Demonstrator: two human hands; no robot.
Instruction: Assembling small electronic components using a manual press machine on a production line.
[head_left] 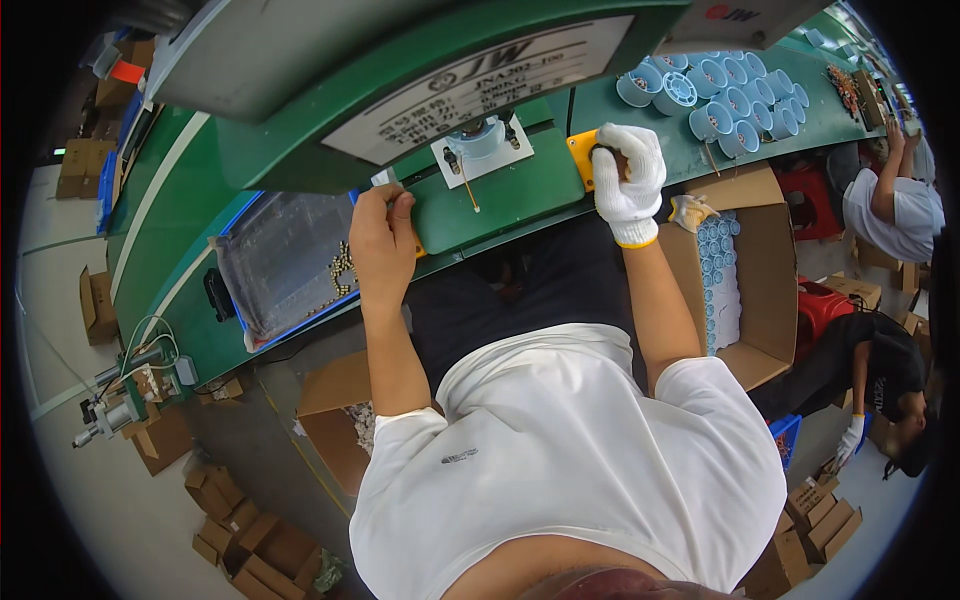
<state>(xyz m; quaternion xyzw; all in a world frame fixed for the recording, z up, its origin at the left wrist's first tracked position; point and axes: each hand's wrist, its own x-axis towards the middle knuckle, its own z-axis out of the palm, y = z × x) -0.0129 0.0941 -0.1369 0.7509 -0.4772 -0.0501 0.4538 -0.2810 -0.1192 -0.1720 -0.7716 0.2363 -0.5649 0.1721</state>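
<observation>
My bare left hand [383, 235] rests at the left end of the green press base [500, 205], its fingers curled. A bit of yellow shows beside its palm; what the fingers cover is hidden. My right hand [632, 185], in a white knit glove, is closed at the yellow control box [580, 163] on the base's right end, thumb and fingers bent around its dark part. Between the hands, a light blue round cup part [478, 142] sits on a white metal plate [510, 160] under the press head. A thin lead [470, 190] hangs from it over the plate's front.
The green press housing [300, 120] spans the top. Many light blue cups [735, 95] stand on the bench at right. A blue-rimmed tray [290, 265] with small brass-coloured parts lies at left. A cardboard box [765, 270] holds more blue parts. Two people work at right.
</observation>
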